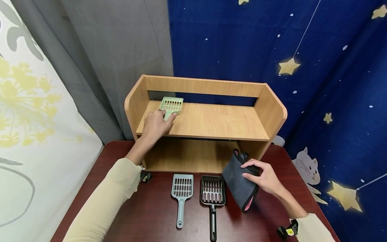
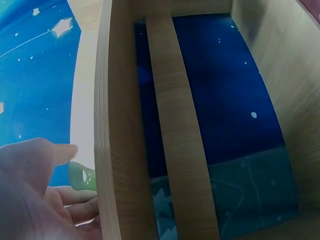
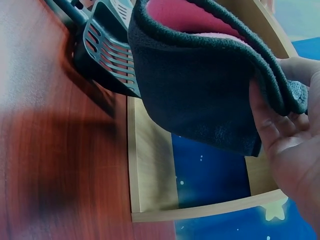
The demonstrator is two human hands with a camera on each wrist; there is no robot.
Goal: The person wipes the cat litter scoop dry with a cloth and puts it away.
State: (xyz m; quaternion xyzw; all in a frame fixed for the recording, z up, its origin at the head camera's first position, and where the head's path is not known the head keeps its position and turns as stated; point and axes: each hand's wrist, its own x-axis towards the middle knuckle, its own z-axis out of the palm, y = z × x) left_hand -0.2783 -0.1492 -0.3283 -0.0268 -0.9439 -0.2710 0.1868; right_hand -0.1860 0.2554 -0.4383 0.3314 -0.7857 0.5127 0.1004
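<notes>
On the upper shelf at its left end lies a pale green litter scoop. My left hand has thumb and fingers on either side of its handle; the left wrist view shows the rounded handle end between them. My right hand grips a folded dark grey cloth with black edging and a pink inner side, pinching its upper edge at the right front of the shelf. In the right wrist view the cloth hangs from the fingers, tilted.
A two-tier wooden shelf stands at the back of the dark red table. In front of it lie a grey-blue litter scoop and a black litter scoop, handles toward me. Grey and blue curtains hang behind.
</notes>
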